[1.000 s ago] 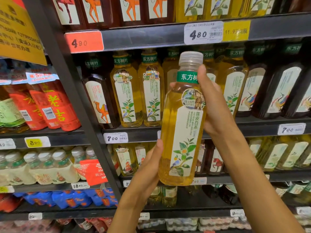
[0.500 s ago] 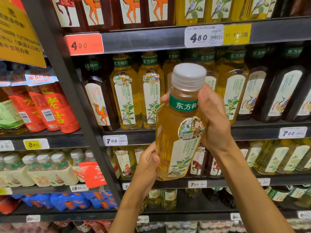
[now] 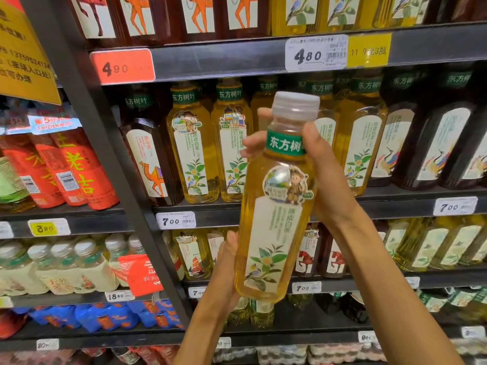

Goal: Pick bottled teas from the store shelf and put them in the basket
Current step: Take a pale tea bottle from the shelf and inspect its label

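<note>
1. The person's 2 forearms rise from the bottom edge, and both hands meet on 1 tea bottle (image 3: 276, 206) held in front of the shelves.
2. The right hand (image 3: 332, 180) wraps the bottle's neck and shoulder, thumb on the green neck band and fingertips showing past the far side under the white cap (image 3: 295, 106).
3. The left hand (image 3: 226, 262) presses against the lower left side near the base; most of it sits behind the bottle, so how far its fingers curl cannot be told for sure.
4. The bottle is full of pale yellow tea, leans a little to the right at the top, and faces the camera with its white leaf label and a round cartoon sticker.
5. Behind it, the middle shelf (image 3: 395, 204) carries matching yellow bottles (image 3: 195, 154) and dark tea bottles (image 3: 147, 159), with a 7.00 price tag (image 3: 175, 221) on its edge.
6. The shelf above shows an orange 4.90 tag (image 3: 122, 66) and a white 4.80 tag (image 3: 316, 54).
7. Far left stand red bottles (image 3: 76, 169) and, lower down, shrink-wrapped packs (image 3: 60, 267).
</note>
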`<act>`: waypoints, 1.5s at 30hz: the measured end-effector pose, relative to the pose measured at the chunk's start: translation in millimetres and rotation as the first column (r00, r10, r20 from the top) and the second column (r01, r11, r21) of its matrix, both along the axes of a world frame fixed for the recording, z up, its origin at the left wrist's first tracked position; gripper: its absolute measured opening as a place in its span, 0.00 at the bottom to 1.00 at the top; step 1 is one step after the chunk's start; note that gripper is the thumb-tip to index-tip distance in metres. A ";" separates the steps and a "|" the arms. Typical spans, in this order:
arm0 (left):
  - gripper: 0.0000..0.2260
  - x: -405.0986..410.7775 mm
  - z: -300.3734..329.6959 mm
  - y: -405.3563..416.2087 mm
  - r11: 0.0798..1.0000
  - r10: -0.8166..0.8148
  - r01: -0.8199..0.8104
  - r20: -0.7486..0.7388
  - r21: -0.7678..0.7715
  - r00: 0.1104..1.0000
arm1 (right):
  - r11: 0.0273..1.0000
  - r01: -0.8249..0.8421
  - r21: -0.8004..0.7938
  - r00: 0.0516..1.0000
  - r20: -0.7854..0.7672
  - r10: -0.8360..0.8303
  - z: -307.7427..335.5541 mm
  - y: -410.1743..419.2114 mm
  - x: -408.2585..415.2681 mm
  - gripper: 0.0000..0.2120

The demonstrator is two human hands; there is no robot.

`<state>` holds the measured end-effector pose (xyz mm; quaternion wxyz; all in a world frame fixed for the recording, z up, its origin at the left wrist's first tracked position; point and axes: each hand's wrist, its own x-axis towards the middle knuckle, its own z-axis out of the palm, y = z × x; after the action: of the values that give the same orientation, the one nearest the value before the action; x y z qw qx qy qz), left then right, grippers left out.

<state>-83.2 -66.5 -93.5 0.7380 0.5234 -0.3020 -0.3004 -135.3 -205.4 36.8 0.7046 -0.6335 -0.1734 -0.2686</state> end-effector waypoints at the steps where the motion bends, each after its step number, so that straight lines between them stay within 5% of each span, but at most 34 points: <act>1: 0.26 -1.6 1.0 0.2 1.000 -0.004 0.004 -0.031 0.014 1.000 | 0.999 -0.016 0.048 0.999 -0.031 0.018 -0.5 -2.4 3.4 0.28; 4: 0.24 -1.7 5.9 0.7 0.997 0.000 0.005 -0.056 0.083 0.998 | 0.986 0.025 0.162 0.997 -0.081 -0.012 -2.6 -8.9 10.3 0.18; 11: 0.24 5.6 16.5 -5.7 0.996 0.017 -0.012 -0.057 0.088 0.998 | 0.945 0.171 0.280 0.983 -0.116 -0.143 -9.7 -12.8 19.0 0.15; 17: 0.31 -0.3 14.0 -7.5 0.989 -0.135 0.114 -0.277 -0.089 0.951 | 0.968 0.057 0.243 0.972 -0.237 0.003 -3.7 -29.7 20.0 0.25; 23: 0.35 -6.2 9.5 -14.9 0.992 -0.106 0.118 -0.261 0.033 0.959 | 0.914 -0.125 0.387 0.959 -0.189 0.211 -6.7 -21.9 22.2 0.23; 28: 0.30 9.3 14.0 -9.9 0.991 -0.003 0.009 -0.048 0.130 0.999 | 0.925 0.336 0.174 0.931 -0.206 -0.300 -7.5 -19.6 17.8 0.18; 31: 0.31 4.8 10.7 -11.7 0.994 0.016 -0.019 0.023 0.106 1.000 | 0.884 0.437 0.167 0.888 -0.236 -0.395 -7.6 -13.3 17.5 0.17; 34: 0.29 3.4 10.6 -11.1 0.999 0.015 -0.013 -0.044 0.047 0.999 | 0.919 0.365 0.152 0.917 -0.232 -0.326 -5.2 -19.9 15.4 0.15; 41: 0.26 -6.5 8.1 -14.2 0.994 -0.104 0.093 -0.257 -0.058 0.961 | 0.953 -0.078 0.294 0.964 -0.223 0.147 2.6 -27.3 24.3 0.18; 45: 0.27 2.2 7.9 -12.3 0.994 -0.093 0.103 -0.176 0.047 0.980 | 0.951 0.006 0.308 0.975 -0.212 0.063 2.1 -27.7 22.4 0.16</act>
<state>-81.0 -78.7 -85.6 0.7310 0.5000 -0.2536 -0.3890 -112.9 -233.1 38.9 0.8130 -0.5395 -0.0602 -0.2107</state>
